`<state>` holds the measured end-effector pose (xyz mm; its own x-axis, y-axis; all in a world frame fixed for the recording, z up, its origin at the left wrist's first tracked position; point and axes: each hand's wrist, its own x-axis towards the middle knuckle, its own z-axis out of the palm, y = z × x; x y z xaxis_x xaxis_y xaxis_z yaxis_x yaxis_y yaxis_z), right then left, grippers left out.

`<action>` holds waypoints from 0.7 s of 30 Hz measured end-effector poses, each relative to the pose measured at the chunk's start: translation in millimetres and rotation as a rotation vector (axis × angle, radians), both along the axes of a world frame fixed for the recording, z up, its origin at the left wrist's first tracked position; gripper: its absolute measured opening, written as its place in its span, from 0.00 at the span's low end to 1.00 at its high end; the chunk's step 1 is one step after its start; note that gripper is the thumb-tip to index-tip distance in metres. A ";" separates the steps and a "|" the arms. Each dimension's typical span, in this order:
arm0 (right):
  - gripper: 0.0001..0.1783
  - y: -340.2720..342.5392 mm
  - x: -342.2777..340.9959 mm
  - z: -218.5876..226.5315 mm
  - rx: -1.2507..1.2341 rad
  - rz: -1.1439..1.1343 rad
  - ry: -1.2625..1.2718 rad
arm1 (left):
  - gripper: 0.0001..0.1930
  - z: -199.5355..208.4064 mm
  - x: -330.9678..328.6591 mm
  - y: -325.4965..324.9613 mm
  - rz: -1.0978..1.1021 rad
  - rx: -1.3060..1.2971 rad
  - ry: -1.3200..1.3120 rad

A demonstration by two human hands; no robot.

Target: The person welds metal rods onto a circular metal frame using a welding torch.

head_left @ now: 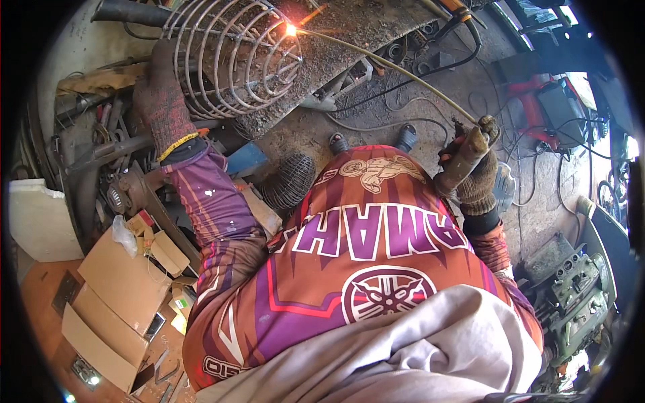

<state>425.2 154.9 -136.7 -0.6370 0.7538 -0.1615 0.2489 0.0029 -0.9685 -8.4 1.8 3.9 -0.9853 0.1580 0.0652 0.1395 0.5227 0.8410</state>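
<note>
A round wire cage (245,74) of bent metal rods lies on the worktable at the upper left. My left hand (163,101), in a dark knitted glove, is closed at the cage's left side, its fingertips partly hidden. Out to the right, my gloved right hand (476,181) grips a worn welding electrode holder (470,153). From its jaws a long thin welding rod (393,67) reaches across to the cage. A bright arc (291,30) glows with sparks where the rod's tip meets the cage's right end.
The rough metal worktable (322,70) carries dark grit. An orange-handled tool (459,8) with a black cable sits at its far right. A second wire coil or cage (290,181) stands below the table. Cables cross the floor; cardboard boxes (114,289) and machinery (568,289) flank me.
</note>
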 end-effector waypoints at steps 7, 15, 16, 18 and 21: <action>0.24 -1.1 -0.5 1.5 -0.019 -0.033 -0.003 | 0.30 -4.9 -5.3 2.4 0.056 -0.084 0.046; 0.22 2.6 -3.5 6.6 0.232 0.060 -0.079 | 0.24 -99.4 -173.6 -86.3 -0.449 -1.114 1.179; 0.21 2.5 -2.2 3.7 0.191 0.054 -0.056 | 0.25 -99.6 -172.3 -88.6 -0.359 -1.246 1.089; 0.20 2.8 -0.1 2.1 0.184 0.036 -0.063 | 0.26 -72.9 -128.7 -51.0 -0.224 -1.519 0.904; 0.19 2.2 -0.4 3.9 0.232 0.057 -0.067 | 0.25 -52.6 -96.7 -48.0 -0.180 -1.565 0.929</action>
